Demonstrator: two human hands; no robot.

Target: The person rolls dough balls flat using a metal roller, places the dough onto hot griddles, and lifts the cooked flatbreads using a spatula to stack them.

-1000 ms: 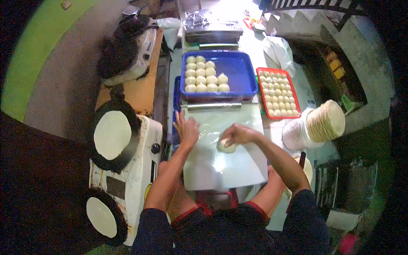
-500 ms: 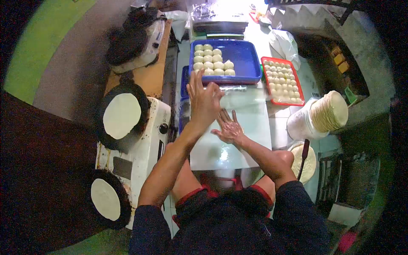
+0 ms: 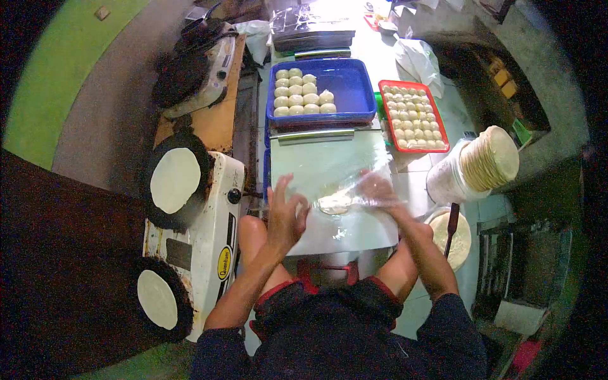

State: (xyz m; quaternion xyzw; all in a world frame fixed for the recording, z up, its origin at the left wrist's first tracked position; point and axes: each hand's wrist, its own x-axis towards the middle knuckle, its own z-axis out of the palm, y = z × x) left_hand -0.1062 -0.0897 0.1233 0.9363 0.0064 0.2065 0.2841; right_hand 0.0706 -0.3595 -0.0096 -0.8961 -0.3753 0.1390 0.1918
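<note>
A clear plastic sheet (image 3: 358,180) is stretched over the white board (image 3: 304,237) in front of me, its near edge running between my hands. My left hand (image 3: 288,218) is at the board's left side, thumb and forefinger bent together at the sheet's edge, other fingers raised. On the right, my right hand (image 3: 380,190) is at the sheet, smeared by motion and partly seen through the plastic, so its fingers are unclear. Between the hands a small pale piece of dough (image 3: 334,202) lies on the shiny board.
Beyond the board stands a blue tray (image 3: 354,88) of dough balls; right of it, a red tray (image 3: 415,151) holds more. Flat dough rounds (image 3: 175,180) lie on dark pans over a white stove (image 3: 218,209) at left. Stacked flatbreads (image 3: 487,161) top a white tub (image 3: 446,180) at right.
My left hand has come down from the board's far side towards me. My right hand, flat on the board before, has lifted and moved right. The dough piece and stretched plastic now show.
</note>
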